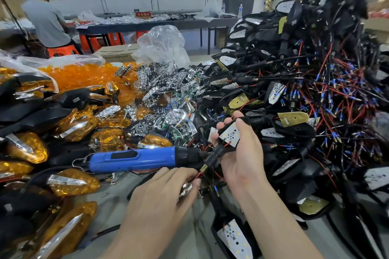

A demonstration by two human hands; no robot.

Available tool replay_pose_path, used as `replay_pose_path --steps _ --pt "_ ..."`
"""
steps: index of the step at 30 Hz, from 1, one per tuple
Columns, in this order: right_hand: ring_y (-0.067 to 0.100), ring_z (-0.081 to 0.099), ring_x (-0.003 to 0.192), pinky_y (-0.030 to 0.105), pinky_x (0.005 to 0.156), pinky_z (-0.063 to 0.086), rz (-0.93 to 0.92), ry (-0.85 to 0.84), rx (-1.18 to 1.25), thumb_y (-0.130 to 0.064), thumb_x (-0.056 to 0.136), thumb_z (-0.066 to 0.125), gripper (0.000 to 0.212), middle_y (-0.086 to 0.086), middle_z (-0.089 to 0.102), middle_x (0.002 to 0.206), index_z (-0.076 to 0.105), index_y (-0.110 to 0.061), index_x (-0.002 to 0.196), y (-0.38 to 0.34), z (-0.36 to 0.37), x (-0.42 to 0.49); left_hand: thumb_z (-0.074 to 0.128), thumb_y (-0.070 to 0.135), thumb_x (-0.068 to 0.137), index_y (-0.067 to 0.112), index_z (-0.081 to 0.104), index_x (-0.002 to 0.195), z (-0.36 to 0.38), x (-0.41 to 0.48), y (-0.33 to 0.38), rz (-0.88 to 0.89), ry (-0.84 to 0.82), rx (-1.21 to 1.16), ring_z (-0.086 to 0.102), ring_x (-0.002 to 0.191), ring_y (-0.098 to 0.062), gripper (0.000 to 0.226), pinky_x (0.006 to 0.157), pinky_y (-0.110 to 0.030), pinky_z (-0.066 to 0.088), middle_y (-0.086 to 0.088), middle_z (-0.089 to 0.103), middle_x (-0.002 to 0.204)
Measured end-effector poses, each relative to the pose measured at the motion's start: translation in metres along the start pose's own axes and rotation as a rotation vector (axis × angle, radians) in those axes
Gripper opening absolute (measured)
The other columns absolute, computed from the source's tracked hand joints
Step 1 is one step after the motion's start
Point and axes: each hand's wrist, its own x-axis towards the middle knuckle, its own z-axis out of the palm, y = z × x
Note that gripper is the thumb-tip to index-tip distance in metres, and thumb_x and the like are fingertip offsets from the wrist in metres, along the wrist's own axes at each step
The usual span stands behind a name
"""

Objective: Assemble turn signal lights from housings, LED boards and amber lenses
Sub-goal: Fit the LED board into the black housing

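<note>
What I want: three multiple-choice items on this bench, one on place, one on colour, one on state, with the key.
1. The screwdriver lies: A) on a stool B) on the table beyond the left hand C) in a plastic bag.
2. Its body is: A) red B) blue C) green.
3. The right hand: A) is empty B) holds an amber lens C) holds a housing with an LED board.
Key: B, it lies flat there; B, blue casing; C, fingers curl round the black housing.

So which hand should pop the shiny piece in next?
Left hand, probably: its fingers curl over the chrome reflector, while the right hand is full, holding the housing with its LED board.
</note>
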Motion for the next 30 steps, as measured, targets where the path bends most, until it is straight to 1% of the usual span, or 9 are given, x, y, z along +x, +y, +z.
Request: replay_pose_path --steps 4,7,10,12,15,18,24,27,30 --pt "0.018 0.066 0.064 0.031 0.056 0.056 -0.018 -0.011 -0.003 -0.01 0.107 0.045 0.018 0.003 0.063 0.074 0.062 -0.011 0.102 0.001 0.002 -0.002 0.045 0.051 0.089 0.033 0.068 0.085 0.006 0.006 0.005 -0.013 0.083 0.012 0.053 0.072 -0.004 0.029 0.062 -0.021 0.04 0.02 0.059 0.07" --pt "0.017 0.066 0.063 0.03 0.055 0.056 -0.025 -0.019 -0.019 -0.012 0.108 0.043 0.019 0.002 0.064 0.072 0.062 -0.012 0.102 0.002 0.002 -0.004 0.048 0.05 0.088 0.032 0.068 0.084 0.01 0.009 0.008 -0.027 0.108 -0.001 0.054 0.071 -0.006 0.027 0.063 -0.022 0.04 0.019 0.058 0.068" --pt "0.016 0.064 0.061 0.029 0.053 0.053 -0.027 -0.023 -0.027 -0.014 0.108 0.043 0.02 0.001 0.064 0.072 0.062 -0.013 0.101 0.003 0.003 -0.006 0.054 0.053 0.094 0.033 0.064 0.083 0.009 0.013 0.011 -0.061 0.079 -0.06 0.051 0.078 -0.006 0.025 0.053 -0.021 0.038 0.024 0.047 0.066" --pt "0.016 0.062 0.062 0.028 0.051 0.051 -0.018 -0.029 -0.024 -0.016 0.109 0.043 0.02 0.001 0.062 0.073 0.061 -0.014 0.101 0.004 0.003 -0.006 0.042 0.058 0.093 0.034 0.061 0.085 0.009 0.015 0.012 -0.108 0.027 -0.094 0.05 0.081 -0.005 0.032 0.049 -0.017 0.033 0.027 0.041 0.065" --pt "0.016 0.061 0.062 0.027 0.051 0.049 -0.002 -0.025 -0.007 -0.016 0.109 0.042 0.02 0.001 0.061 0.072 0.06 -0.014 0.1 0.007 0.003 -0.007 0.027 0.066 0.086 0.034 0.059 0.089 0.012 0.014 0.01 -0.15 -0.052 -0.137 0.047 0.084 -0.005 0.045 0.053 -0.021 0.033 0.023 0.044 0.064" --pt "0.016 0.061 0.061 0.027 0.05 0.049 -0.006 -0.021 0.004 -0.015 0.109 0.042 0.02 0.0 0.061 0.071 0.06 -0.014 0.099 0.008 0.003 -0.007 0.021 0.071 0.082 0.04 0.05 0.09 0.011 0.012 0.008 -0.169 -0.091 -0.208 0.047 0.076 -0.004 0.043 0.057 -0.024 0.034 0.016 0.051 0.069" --pt "0.018 0.067 0.065 0.031 0.055 0.056 -0.016 -0.037 -0.015 -0.017 0.109 0.042 0.019 0.0 0.063 0.073 0.06 -0.014 0.104 0.007 0.003 -0.008 0.019 0.072 0.082 0.042 0.045 0.09 0.015 0.012 0.008 -0.194 -0.088 -0.224 0.05 0.086 -0.007 0.041 0.064 -0.027 0.04 0.013 0.057 0.076" --pt "0.02 0.07 0.07 0.034 0.059 0.058 -0.005 -0.053 -0.042 -0.02 0.109 0.043 0.019 0.0 0.065 0.075 0.061 -0.016 0.106 0.005 0.002 -0.01 0.018 0.071 0.083 0.042 0.045 0.092 0.019 0.01 0.006 -0.196 -0.086 -0.196 0.051 0.081 -0.007 0.041 0.063 -0.028 0.042 0.014 0.057 0.078" --pt "0.02 0.067 0.066 0.032 0.054 0.055 0.039 -0.05 -0.007 -0.022 0.107 0.044 0.02 0.001 0.064 0.075 0.063 -0.017 0.104 0.001 0.002 -0.01 0.021 0.07 0.086 0.046 0.04 0.09 0.023 0.008 0.006 -0.182 -0.084 -0.195 0.049 0.084 -0.004 0.032 0.061 -0.025 0.041 0.016 0.057 0.078"
